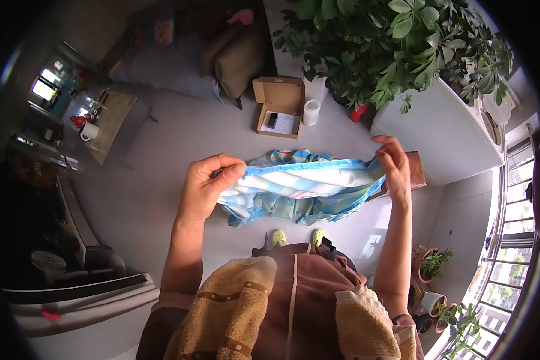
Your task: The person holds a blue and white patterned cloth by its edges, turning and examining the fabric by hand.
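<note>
Both hands pinching striped cloth

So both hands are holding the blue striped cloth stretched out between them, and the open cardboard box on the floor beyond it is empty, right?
Not quite. In the head view the open cardboard box is not empty: a small dark object lies on white paper inside. The left hand and right hand do hold the blue striped cloth stretched between them.
</note>
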Motion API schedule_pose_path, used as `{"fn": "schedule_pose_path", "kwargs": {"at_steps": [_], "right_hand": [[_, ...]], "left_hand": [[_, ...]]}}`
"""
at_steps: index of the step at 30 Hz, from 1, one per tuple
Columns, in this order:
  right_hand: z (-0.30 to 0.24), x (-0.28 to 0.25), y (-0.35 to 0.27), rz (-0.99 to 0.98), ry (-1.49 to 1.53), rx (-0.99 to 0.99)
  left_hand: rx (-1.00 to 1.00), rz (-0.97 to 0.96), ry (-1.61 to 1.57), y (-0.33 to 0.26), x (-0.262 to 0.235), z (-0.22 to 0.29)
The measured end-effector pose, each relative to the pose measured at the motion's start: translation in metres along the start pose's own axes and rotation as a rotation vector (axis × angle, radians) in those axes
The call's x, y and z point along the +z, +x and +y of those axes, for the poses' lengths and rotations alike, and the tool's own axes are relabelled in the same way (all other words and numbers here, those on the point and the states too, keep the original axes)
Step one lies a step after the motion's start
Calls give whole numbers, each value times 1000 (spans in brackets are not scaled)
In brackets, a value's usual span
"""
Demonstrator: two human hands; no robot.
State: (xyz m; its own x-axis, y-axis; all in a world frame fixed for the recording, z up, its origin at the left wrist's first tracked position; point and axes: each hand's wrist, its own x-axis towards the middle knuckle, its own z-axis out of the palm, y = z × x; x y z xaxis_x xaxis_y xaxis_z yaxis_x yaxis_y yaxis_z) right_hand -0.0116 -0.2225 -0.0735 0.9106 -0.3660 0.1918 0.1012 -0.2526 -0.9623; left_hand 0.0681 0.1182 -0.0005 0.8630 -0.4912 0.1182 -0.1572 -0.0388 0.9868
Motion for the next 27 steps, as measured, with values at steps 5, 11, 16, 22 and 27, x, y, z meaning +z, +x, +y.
{"fn": "schedule_pose_path", "kwargs": {"at_steps": [5, 11, 16, 22, 27], "right_hand": [[-25, 50, -18, -402, -337, -37], [-6, 99, -32, -449, -124, -236], [-14, 87, -38, -598, 734, 140], [-30, 78, -46, -499, 1071, 325], [-40, 79, -47, -396, 1323, 468]], "left_hand": [[-54, -20, -371, 5, 7, 4], [-140, -159, -527, 16, 7, 6], [-170, -13, -444, 16, -1, 9], [-96, -10, -53, 16, 2, 2], [121, 51, 358, 15, 30, -1]]}}
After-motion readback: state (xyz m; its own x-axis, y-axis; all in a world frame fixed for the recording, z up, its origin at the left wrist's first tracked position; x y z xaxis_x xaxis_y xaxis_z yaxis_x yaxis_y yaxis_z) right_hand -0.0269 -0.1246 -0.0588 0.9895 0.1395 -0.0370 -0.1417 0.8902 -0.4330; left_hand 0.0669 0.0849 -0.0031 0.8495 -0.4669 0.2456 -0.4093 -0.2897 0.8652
